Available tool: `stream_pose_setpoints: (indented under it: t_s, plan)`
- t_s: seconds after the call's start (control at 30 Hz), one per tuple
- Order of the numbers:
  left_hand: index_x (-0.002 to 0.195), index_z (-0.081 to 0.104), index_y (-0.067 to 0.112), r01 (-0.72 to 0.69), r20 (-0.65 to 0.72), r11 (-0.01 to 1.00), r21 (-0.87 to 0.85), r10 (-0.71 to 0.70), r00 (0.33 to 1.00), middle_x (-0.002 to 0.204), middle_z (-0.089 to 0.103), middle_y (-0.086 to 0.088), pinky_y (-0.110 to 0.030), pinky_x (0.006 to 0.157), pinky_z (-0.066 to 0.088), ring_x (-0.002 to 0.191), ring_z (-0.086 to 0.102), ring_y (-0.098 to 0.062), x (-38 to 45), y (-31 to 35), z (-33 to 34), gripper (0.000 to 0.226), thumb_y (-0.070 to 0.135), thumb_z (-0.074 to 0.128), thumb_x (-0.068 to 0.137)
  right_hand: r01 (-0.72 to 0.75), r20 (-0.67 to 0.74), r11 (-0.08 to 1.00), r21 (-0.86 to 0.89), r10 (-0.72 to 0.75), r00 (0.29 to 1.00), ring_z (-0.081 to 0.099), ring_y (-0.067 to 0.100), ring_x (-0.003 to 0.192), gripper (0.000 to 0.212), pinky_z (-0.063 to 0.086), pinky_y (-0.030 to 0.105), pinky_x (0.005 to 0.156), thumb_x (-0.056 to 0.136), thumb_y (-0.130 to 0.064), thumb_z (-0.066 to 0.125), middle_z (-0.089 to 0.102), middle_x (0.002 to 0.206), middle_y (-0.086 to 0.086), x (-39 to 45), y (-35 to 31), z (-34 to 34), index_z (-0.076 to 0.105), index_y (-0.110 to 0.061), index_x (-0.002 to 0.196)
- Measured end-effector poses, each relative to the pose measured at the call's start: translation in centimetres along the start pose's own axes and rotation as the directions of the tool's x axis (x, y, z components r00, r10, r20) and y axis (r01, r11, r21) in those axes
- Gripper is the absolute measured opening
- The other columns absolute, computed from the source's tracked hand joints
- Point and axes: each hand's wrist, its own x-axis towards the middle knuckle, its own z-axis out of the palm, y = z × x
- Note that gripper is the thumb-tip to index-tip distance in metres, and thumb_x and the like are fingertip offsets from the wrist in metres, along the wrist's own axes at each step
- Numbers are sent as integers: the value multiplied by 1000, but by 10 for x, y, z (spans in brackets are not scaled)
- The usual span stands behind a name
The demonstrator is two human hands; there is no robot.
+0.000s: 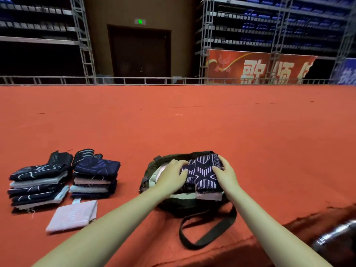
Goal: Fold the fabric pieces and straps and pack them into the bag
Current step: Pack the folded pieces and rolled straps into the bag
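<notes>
Fabric (205,174), folded and navy-patterned, sits in the mouth of the bag (152,170); I see it grasped between my left hand (172,175) and right hand (224,173), fingers curled over its two sides.

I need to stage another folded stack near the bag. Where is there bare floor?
Bare red carpet lies beyond the bag, to its right, and between the bag and the two folded stacks. Crowded: the stacks with the pale folded piece, and the bag's strap in front.
</notes>
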Motion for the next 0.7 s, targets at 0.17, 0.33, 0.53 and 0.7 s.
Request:
stream_pose_setpoints:
  t_s: [0.17, 0.33, 0.53, 0.7]
  plan:
    - [148, 27, 23, -172, 195, 933, 317, 113, 974, 156, 22, -1, -32, 114, 20, 145, 16, -18, 24, -9, 33, 51, 29, 37, 99, -77, 70, 967, -243, 97, 993, 56, 26, 115, 52, 44, 34, 96, 86, -7, 45, 59, 127, 6, 39, 9, -14, 46, -20, 136]
    - [149, 22, 28, -162, 279, 873, 460, 31, 960, 158, 16, 4, -38, 117, 14, 144, 15, -16, 27, -33, 45, 49, 36, 27, 101, -36, 68, 947, -320, 61, 996, 55, 27, 116, 54, 44, 31, 95, 88, -8, 45, 57, 131, 9, 77, 10, -8, 41, -19, 141]
    - [146, 32, 25, -158, 214, 893, 421, 71, 974, 155, 27, 4, -29, 113, 18, 140, 25, -14, 25, -39, 41, 47, 30, 34, 99, 129, 213, 888, -441, -36, 976, 56, 25, 114, 56, 44, 30, 93, 91, -15, 52, 58, 129, 6, 91, 22, 7, 36, -22, 144]
    - [140, 41, 25, -55, 159, 953, 297, 7, 987, 138, 46, -4, -34, 104, 35, 128, 40, -23, 39, -25, 41, 46, 28, 42, 94, 340, 160, 467, -816, -382, 910, 45, 26, 116, 55, 40, 37, 89, 90, -35, 56, 53, 120, 4, 87, 28, -5, 41, -23, 142]
